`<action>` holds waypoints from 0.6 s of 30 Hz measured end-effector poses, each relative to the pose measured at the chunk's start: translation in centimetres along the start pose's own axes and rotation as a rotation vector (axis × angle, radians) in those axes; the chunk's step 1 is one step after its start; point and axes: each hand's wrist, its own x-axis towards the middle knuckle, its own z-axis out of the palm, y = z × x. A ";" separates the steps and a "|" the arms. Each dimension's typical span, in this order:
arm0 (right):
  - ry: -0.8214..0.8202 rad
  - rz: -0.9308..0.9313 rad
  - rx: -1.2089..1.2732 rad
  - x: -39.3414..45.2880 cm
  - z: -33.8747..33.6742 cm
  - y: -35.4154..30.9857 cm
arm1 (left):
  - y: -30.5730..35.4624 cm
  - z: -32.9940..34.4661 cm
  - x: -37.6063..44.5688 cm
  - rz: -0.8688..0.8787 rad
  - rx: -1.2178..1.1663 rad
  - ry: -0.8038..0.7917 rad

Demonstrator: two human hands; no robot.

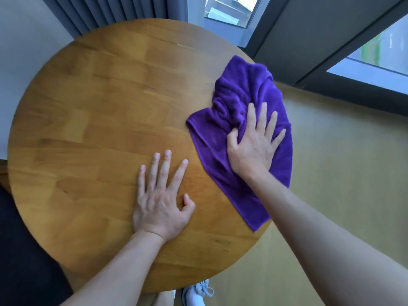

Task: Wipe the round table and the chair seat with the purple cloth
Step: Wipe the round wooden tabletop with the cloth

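1 purple cloth [238, 120]; 2 hands flat, round table [99, 120]

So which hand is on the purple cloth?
The right hand. It presses flat on the purple cloth at the right edge of the round table. The left hand rests on bare wood, apart from the cloth.

The right hand [254, 142] covers the middle of the purple cloth [240, 91]; the fabric beneath the palm is hidden. The cloth conceals the right rim of the surface [99, 107]. Both forearms are cut off by the bottom edge. A white shoe [196, 293] shows only partly below the surface rim.
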 end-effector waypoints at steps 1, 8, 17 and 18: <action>-0.004 -0.027 -0.002 -1.8 0.2 0.4 | 0.0 0.1 0.0 0.005 -0.002 0.007; -0.058 -0.112 -0.121 -6.4 1.0 1.7 | -0.1 0.4 0.3 0.018 -0.006 0.038; -0.053 -0.029 -0.075 5.4 -0.4 -1.0 | 0.2 -0.2 0.1 0.012 0.012 0.002; -0.050 -0.023 -0.069 6.0 -0.5 -1.1 | 0.2 -0.3 0.2 0.013 0.012 -0.001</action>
